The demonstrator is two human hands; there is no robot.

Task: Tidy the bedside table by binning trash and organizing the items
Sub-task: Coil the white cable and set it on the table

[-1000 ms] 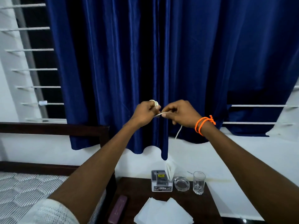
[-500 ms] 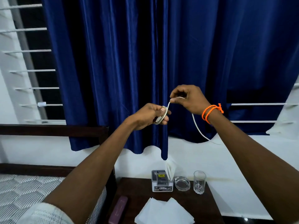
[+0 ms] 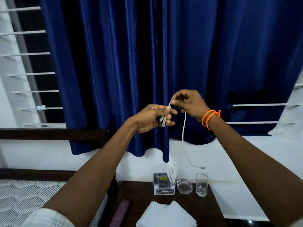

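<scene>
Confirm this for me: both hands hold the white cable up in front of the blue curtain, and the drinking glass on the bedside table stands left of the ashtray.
Not quite. In the head view the drinking glass stands right of the ashtray. The rest holds: left hand and right hand hold the white cable before the blue curtain.

I can make out print in only 1 place: the white organizer box (image 3: 164,185) on the dark surface (image 3: 141,200) carries a small yellow sticker and a dark front label, both too blurred for me to read.
</scene>
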